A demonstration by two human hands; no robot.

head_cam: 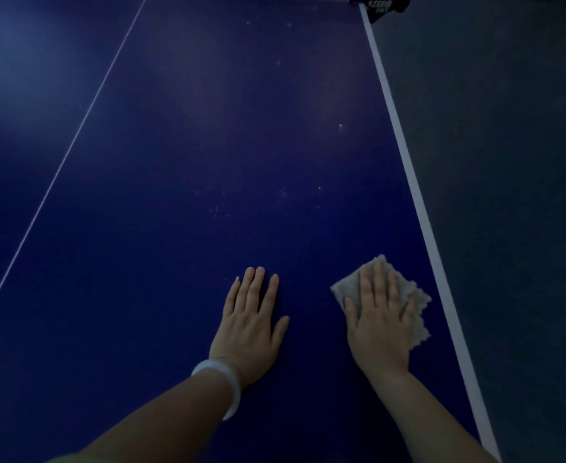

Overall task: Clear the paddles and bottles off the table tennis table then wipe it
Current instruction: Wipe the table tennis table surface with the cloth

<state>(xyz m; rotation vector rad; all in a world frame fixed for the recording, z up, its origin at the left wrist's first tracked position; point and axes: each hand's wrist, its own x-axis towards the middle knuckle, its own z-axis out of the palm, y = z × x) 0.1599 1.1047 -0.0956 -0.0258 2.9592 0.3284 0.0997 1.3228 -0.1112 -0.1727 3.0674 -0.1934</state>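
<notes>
The blue table tennis table (208,145) fills most of the view in dim light. My right hand (380,315) lies flat with straight fingers on a pale crumpled cloth (412,295), pressing it onto the table near the white right edge line (408,168). My left hand (253,315) rests flat on the bare surface to the left of the cloth, fingers straight, with a white bangle on the wrist. Small pale specks (283,193) dot the surface ahead of my hands. No paddles or bottles are in view.
A thin white centre line (61,168) runs up the table on the left. The black net clamp (380,5) sits at the far right corner. Grey floor (509,162) lies beyond the right edge.
</notes>
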